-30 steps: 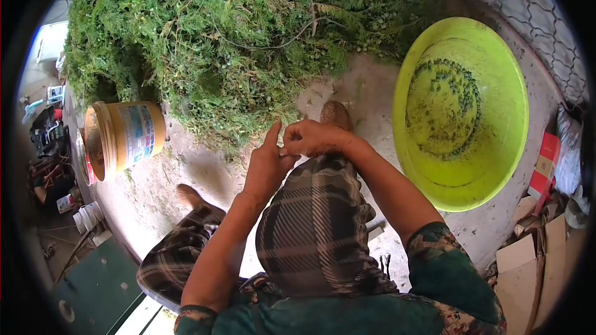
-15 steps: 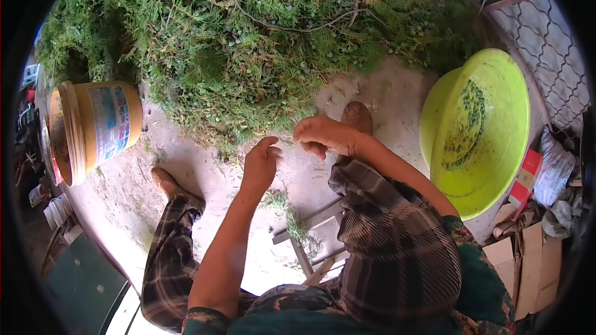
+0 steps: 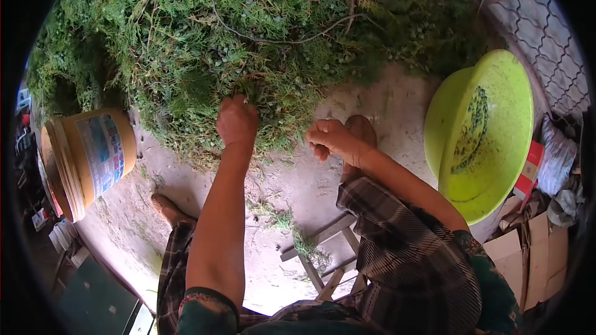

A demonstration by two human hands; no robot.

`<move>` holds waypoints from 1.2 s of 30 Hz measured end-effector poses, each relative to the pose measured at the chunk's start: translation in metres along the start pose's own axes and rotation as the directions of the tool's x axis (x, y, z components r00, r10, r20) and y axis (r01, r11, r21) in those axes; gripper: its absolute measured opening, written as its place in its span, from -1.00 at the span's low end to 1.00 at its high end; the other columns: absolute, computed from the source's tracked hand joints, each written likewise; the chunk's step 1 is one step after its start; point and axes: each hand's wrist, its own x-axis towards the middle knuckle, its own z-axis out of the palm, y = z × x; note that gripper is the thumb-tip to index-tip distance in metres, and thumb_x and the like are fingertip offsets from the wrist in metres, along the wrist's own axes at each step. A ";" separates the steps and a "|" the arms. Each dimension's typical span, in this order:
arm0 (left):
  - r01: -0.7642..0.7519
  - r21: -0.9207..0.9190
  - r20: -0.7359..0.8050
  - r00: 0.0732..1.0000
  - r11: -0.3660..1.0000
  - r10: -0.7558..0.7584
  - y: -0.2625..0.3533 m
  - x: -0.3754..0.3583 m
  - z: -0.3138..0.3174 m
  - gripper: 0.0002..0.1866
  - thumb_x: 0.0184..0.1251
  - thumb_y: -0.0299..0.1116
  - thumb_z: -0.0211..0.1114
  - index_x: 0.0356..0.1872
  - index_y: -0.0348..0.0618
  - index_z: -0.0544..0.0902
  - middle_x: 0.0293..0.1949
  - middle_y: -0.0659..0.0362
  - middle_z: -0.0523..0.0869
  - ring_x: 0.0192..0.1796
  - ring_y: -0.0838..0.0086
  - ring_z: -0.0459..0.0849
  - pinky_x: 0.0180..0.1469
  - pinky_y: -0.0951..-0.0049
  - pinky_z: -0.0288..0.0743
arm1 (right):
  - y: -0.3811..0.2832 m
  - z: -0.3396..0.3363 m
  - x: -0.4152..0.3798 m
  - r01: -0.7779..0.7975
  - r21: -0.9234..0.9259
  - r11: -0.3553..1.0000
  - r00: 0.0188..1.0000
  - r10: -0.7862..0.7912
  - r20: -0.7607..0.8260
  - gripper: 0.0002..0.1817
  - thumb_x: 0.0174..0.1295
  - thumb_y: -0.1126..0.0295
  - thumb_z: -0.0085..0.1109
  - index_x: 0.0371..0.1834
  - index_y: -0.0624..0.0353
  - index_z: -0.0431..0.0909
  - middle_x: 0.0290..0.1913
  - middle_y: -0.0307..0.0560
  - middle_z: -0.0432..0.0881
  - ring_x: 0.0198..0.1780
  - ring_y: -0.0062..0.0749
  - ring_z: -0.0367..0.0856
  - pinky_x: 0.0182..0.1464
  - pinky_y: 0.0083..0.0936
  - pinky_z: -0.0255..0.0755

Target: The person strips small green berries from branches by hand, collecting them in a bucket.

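Note:
A large heap of green conifer cuttings [image 3: 261,43], dotted with small bluish cones or berries, fills the top of the view. My left hand [image 3: 238,123] reaches to the near edge of this heap, its fingers curled together against the sprigs; whatever they pinch is too small to make out. Over the bare floor, just right of the heap and close to my shoe, is my right hand [image 3: 335,139]. Its fingers are bent inward and closed, hiding anything inside. A yellow-green basin [image 3: 496,167] stands tilted at the right, with small dark green bits gathered inside.
An orange bucket [image 3: 105,155] lies on its side at the left. Beneath me is a wooden frame [image 3: 323,236] with a loose sprig on it. Cardboard [image 3: 537,260] and a plastic bag [image 3: 554,161] sit at the right, near wire mesh [image 3: 546,43].
My left hand has moved forward and left, from near my right hand to the heap's edge. My right hand has shifted slightly right and stays closed. The view has tilted a little.

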 end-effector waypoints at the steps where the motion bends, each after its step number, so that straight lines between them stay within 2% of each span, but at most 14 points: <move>1: -0.001 0.002 0.001 1.000 1.000 0.001 -0.002 -0.001 0.000 -0.77 0.04 -0.28 0.36 -0.28 -0.14 0.64 -0.28 -0.04 0.64 -0.27 0.08 0.65 -0.25 0.15 0.53 | -0.002 0.000 0.001 0.033 0.019 0.999 0.999 -0.033 0.005 -0.75 0.23 0.21 0.12 -0.39 0.18 0.48 -0.49 -0.22 0.53 -0.53 -0.59 0.54 -0.54 -0.60 0.50; 4: 0.065 -0.149 -0.070 0.995 0.987 -0.076 -0.015 -0.006 -0.005 -0.77 0.02 -0.33 0.37 -0.30 -0.17 0.63 -0.31 -0.04 0.63 -0.29 0.07 0.64 -0.23 0.15 0.54 | -0.012 0.004 0.003 0.050 0.008 0.999 0.999 -0.050 0.014 -0.75 0.25 0.21 0.12 -0.38 0.18 0.48 -0.49 -0.23 0.53 -0.52 -0.60 0.54 -0.52 -0.62 0.50; 7: -0.214 -0.332 -0.227 0.963 0.919 0.143 -0.022 -0.017 -0.018 -0.87 0.16 -0.40 0.27 -0.28 -0.17 0.60 -0.29 -0.01 0.65 -0.29 0.18 0.68 -0.26 0.25 0.59 | -0.022 0.006 0.001 0.040 0.022 0.999 0.999 -0.041 0.035 -0.78 0.26 0.23 0.13 -0.32 0.18 0.49 -0.46 -0.22 0.56 -0.53 -0.61 0.55 -0.52 -0.64 0.47; 8: 0.130 -0.791 0.087 0.991 0.598 -0.100 -0.015 -0.020 -0.033 -0.88 0.23 -0.42 0.22 -0.23 -0.18 0.57 -0.26 0.02 0.67 -0.26 0.28 0.69 -0.24 0.31 0.59 | -0.026 0.007 0.000 0.042 0.025 0.999 0.999 -0.043 0.034 -0.78 0.26 0.23 0.13 -0.32 0.18 0.49 -0.46 -0.22 0.56 -0.53 -0.61 0.55 -0.52 -0.64 0.47; 9: 0.476 -0.878 0.467 0.874 0.047 -0.132 -0.009 -0.023 -0.046 -0.89 0.30 -0.44 0.16 -0.19 -0.18 0.54 -0.22 0.05 0.68 -0.23 0.38 0.70 -0.23 0.37 0.59 | -0.031 0.008 -0.001 0.058 0.061 0.996 0.996 -0.062 0.064 -0.77 0.27 0.22 0.13 -0.29 0.18 0.50 -0.44 -0.22 0.57 -0.51 -0.60 0.56 -0.49 -0.62 0.48; 12: 0.506 -0.853 0.503 0.862 -0.130 0.055 -0.007 -0.032 -0.069 -0.90 0.37 -0.42 0.11 -0.17 -0.17 0.50 -0.20 0.08 0.68 -0.22 0.48 0.69 -0.24 0.51 0.59 | -0.047 0.019 -0.003 0.089 0.149 0.985 0.987 -0.107 0.120 -0.75 0.27 0.20 0.14 -0.27 0.18 0.50 -0.41 -0.23 0.56 -0.45 -0.60 0.56 -0.43 -0.59 0.50; 16: 0.583 -0.806 0.576 0.812 -0.102 0.093 0.004 -0.040 -0.087 -0.90 0.38 -0.43 0.12 -0.16 -0.18 0.49 -0.20 0.08 0.68 -0.25 0.52 0.69 -0.23 0.56 0.58 | -0.059 0.031 -0.003 0.090 0.279 0.956 0.974 -0.144 0.178 -0.75 0.28 0.18 0.15 -0.28 0.16 0.51 -0.38 -0.22 0.56 -0.39 -0.59 0.57 -0.35 -0.57 0.52; 19: 0.617 -0.732 0.678 0.704 0.290 0.213 -0.002 -0.061 -0.081 -0.86 0.29 -0.46 0.15 -0.19 -0.26 0.58 -0.24 0.10 0.70 -0.26 0.48 0.68 -0.21 0.48 0.57 | -0.052 0.019 -0.001 0.076 0.281 0.957 0.978 -0.127 0.168 -0.74 0.27 0.15 0.15 -0.30 0.14 0.51 -0.40 -0.22 0.56 -0.42 -0.56 0.57 -0.39 -0.55 0.52; 20: 0.551 -0.658 0.738 0.608 0.513 0.293 -0.011 -0.074 -0.070 -0.83 0.26 -0.46 0.17 -0.17 -0.26 0.62 -0.24 0.13 0.70 -0.25 0.46 0.67 -0.18 0.47 0.56 | -0.047 0.011 0.001 0.071 0.278 0.958 0.978 -0.121 0.167 -0.74 0.27 0.15 0.15 -0.30 0.14 0.51 -0.40 -0.22 0.56 -0.42 -0.56 0.57 -0.39 -0.55 0.52; 22: -0.098 -0.509 0.695 0.538 0.855 0.476 -0.024 -0.103 -0.056 -0.79 0.22 -0.40 0.16 -0.16 -0.13 0.67 -0.24 0.01 0.72 -0.18 0.16 0.69 -0.08 0.27 0.54 | -0.033 -0.006 0.004 0.069 0.333 0.940 0.985 -0.117 0.128 -0.73 0.30 0.16 0.11 -0.30 0.16 0.47 -0.42 -0.24 0.54 -0.45 -0.57 0.57 -0.39 -0.51 0.55; 24: -0.050 -0.282 0.605 0.765 0.958 0.218 -0.017 -0.112 -0.045 -0.79 0.20 -0.43 0.17 -0.18 -0.20 0.67 -0.22 -0.07 0.71 -0.15 0.10 0.68 -0.07 0.28 0.53 | -0.022 -0.012 0.004 0.065 0.363 0.929 0.989 -0.108 0.099 -0.75 0.30 0.17 0.11 -0.31 0.15 0.47 -0.44 -0.25 0.53 -0.49 -0.59 0.56 -0.42 -0.51 0.54; 28: -0.168 -0.280 0.240 0.941 0.945 0.238 0.002 -0.109 -0.011 -0.66 0.21 -0.40 0.17 0.05 -0.03 0.54 -0.14 -0.09 0.63 -0.19 -0.02 0.62 -0.14 0.11 0.50 | 0.000 -0.015 -0.001 -0.003 0.377 0.926 1.000 -0.005 0.019 -0.77 0.30 0.19 0.10 -0.32 0.13 0.47 -0.44 -0.24 0.54 -0.49 -0.56 0.56 -0.42 -0.49 0.54; 31: 0.010 -0.195 0.245 0.969 0.981 0.039 -0.009 -0.112 0.022 -0.64 0.22 -0.39 0.18 0.07 -0.05 0.48 -0.18 -0.08 0.64 -0.15 0.01 0.62 -0.13 0.11 0.50 | 0.014 -0.013 -0.003 -0.062 0.350 0.935 0.998 0.056 0.029 -0.76 0.30 0.19 0.11 -0.33 0.13 0.48 -0.43 -0.23 0.55 -0.50 -0.54 0.56 -0.42 -0.48 0.54; 36: 0.093 -0.369 0.487 0.867 0.925 0.107 -0.024 -0.143 0.013 -0.73 0.26 -0.37 0.17 -0.02 -0.10 0.53 -0.29 -0.05 0.66 -0.20 0.03 0.64 -0.16 0.16 0.50 | 0.021 -0.005 -0.005 -0.170 0.263 0.950 0.985 0.154 0.081 -0.73 0.29 0.14 0.12 -0.34 0.14 0.49 -0.42 -0.22 0.56 -0.50 -0.51 0.57 -0.41 -0.48 0.55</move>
